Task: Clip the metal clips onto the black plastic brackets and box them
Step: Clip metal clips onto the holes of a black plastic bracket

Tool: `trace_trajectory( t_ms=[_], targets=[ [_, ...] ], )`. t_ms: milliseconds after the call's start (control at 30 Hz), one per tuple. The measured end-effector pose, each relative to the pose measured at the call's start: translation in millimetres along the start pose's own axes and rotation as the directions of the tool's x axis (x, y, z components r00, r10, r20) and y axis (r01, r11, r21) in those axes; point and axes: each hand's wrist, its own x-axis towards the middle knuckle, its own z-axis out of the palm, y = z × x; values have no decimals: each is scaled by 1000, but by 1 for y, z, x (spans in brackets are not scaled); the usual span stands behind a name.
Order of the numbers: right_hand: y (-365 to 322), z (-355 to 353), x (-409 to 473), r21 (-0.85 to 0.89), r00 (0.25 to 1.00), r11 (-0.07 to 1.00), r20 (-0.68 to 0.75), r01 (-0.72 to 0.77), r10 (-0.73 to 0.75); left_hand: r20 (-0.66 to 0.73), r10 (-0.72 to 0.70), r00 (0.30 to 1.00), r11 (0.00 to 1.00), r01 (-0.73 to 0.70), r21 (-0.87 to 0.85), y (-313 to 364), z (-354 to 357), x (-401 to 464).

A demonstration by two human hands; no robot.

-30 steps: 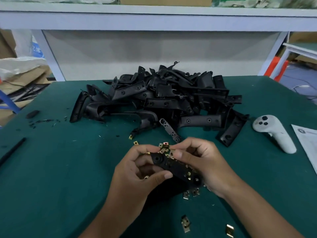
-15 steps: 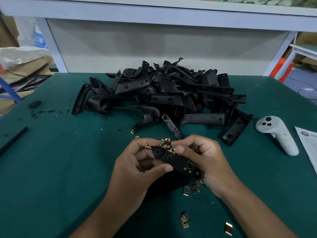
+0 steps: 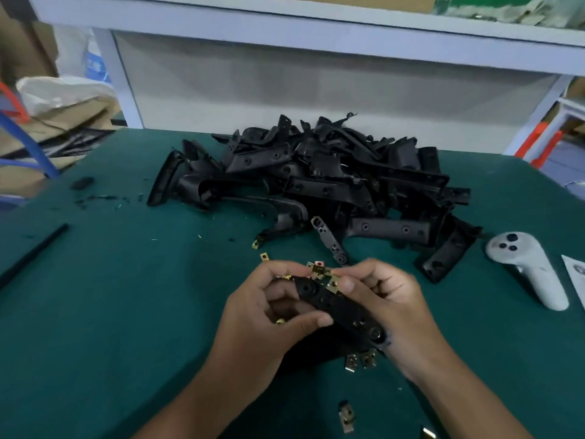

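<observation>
Head view, and you've got one black plastic bracket (image 3: 340,312) up off the green table (image 3: 110,312), slanting between both hands. Your left hand (image 3: 272,315) curls round its near-left end, thumb pressed along the lower edge; your right hand (image 3: 386,305) wraps the far-right end, thumb and forefinger pinching a brass-coloured metal clip (image 3: 334,284) right at the bracket's upper edge. I'd judge this as mid-fit: the clip sits at the edge, but whether it's fully seated I can't tell. Plenty left to do, by the look of it! The big heap of brackets (image 3: 316,182) lies just beyond your hands, tangled and matt black, long curved mouldings with round screw holes, and I can't see clips on them from here. Loose clips (image 3: 361,361) are scattered on the table beneath and around your hands, small folded squares of shiny yellowish metal, each with a hole punched through; one more (image 3: 346,416) lies nearer you. No box shows anywhere, so boxing looks unstarted. Off to the right rests a white handheld controller (image 3: 525,270), smooth and rounded, well apart from the work, with a sheet of paper (image 3: 574,274) at the edge.
</observation>
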Motion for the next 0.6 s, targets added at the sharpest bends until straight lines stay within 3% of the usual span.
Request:
trace_trajectory(
  t_ms=[333,467,600],
  targets=[
    [0,-3,0,-133,996,987,-11,89,-91,11,-18,1000,999,17,46,-2,-5,-3],
    [-4,-9,1,-206,992,971,58,119,-110,28,-19,999,997,17,69,-2,-5,1],
    [-8,-13,1,-328,986,935,134,135,-95,86,51,995,978,-67,199,-1,-8,0]
  ],
)
